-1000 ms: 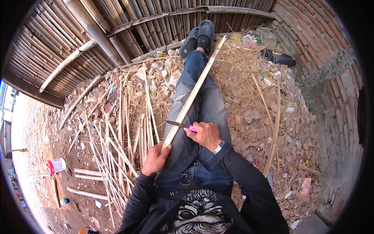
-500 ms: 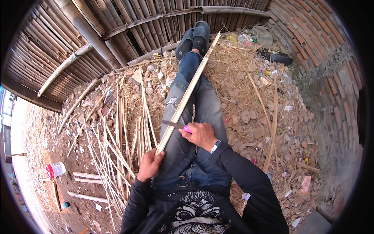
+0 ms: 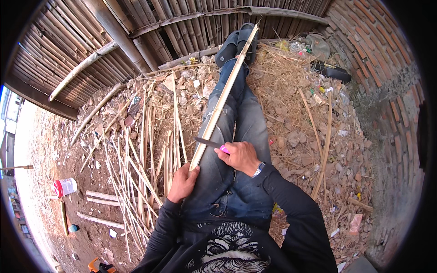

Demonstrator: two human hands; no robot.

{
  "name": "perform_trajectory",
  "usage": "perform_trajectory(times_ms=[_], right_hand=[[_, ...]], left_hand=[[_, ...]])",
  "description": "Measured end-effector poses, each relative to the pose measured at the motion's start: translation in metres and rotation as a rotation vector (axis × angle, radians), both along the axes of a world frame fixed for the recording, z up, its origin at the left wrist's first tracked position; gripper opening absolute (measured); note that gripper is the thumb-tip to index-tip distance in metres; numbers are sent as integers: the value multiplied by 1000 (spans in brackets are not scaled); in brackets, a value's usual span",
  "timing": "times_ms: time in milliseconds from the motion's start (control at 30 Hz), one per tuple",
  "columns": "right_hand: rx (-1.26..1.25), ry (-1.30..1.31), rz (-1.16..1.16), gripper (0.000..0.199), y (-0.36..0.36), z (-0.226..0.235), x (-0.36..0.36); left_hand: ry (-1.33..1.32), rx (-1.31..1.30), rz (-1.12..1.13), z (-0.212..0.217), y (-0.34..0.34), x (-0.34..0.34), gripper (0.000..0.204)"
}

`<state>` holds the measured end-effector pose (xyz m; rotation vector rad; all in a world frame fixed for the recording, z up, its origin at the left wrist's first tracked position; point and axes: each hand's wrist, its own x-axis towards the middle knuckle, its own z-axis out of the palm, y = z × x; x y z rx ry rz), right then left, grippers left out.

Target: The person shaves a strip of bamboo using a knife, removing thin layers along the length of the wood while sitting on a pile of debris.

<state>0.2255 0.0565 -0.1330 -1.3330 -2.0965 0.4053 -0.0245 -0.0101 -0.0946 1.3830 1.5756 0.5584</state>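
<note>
I sit on the ground with my legs in blue jeans stretched out ahead. My left hand grips the near end of a long pale bamboo strip that runs along my legs to my dark shoes. My right hand holds a knife with a pink handle. Its dark blade lies across the strip, just above my left hand.
Several split bamboo strips lie piled on the dirt to my left. Dry husks and litter cover the ground to my right, with two long sticks. A bamboo wall stands ahead, a brick wall at right. A red-and-white container sits far left.
The strip has slid toward me through my hands. My left hand has drawn back toward my hip. The knife stays across the strip.
</note>
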Motion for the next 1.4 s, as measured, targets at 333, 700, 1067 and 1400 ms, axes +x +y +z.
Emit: perform_trajectory(times_ms=[333,700,1067,1400], right_hand=[[27,-165,91,51,-4,12,-4],[138,-143,-59,50,45,4,23],[202,-136,-244,53,81,-1,39],[105,-165,-320,56,112,9,64]], left_hand=[[35,16,-6,-9,-8,-7,40],[48,-61,-58,5,-21,-15,41],[-133,-191,-11,-2,-35,-29,41],[-301,-386,33,-5,-58,-45,35]])
